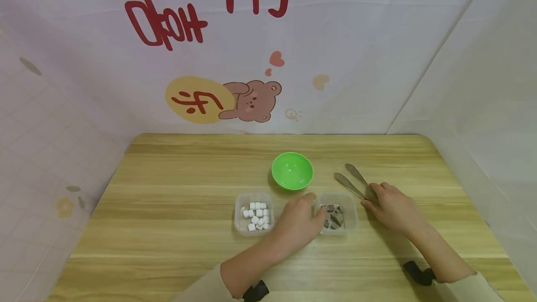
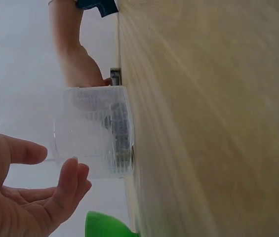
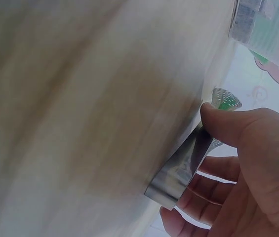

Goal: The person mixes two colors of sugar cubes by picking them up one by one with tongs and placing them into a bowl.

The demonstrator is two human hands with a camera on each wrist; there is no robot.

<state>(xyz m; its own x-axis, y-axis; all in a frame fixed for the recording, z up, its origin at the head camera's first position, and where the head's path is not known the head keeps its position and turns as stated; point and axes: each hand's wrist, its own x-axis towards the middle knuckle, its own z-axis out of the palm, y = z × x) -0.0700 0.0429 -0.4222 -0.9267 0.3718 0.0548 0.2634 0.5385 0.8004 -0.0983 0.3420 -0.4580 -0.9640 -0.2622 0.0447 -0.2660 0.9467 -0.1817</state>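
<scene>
My right hand (image 1: pixel 394 209) pinches a pair of metal food tongs (image 3: pixel 171 182) near the bend. The thumb lies on one arm, with the fingers curled at the other side. Pointing away toward the back, the two perforated tips are spread apart. My left hand (image 1: pixel 299 222) hovers beside a clear plastic container (image 1: pixel 352 218) that holds grey-brown pieces (image 1: pixel 335 220). In the left wrist view, its thumb and fingers are loosely bent and apart, with nothing between them. To its left stands another clear container (image 1: pixel 238 222) with white cubes (image 1: pixel 259 213).
A green bowl (image 1: pixel 292 171) stands behind the two containers. All of these are on a wood-grain table (image 1: pixel 176 218). White cloth (image 1: pixel 356 50) with printed figures hangs at the back and sides. Black straps (image 1: pixel 419 274) are at the wrists.
</scene>
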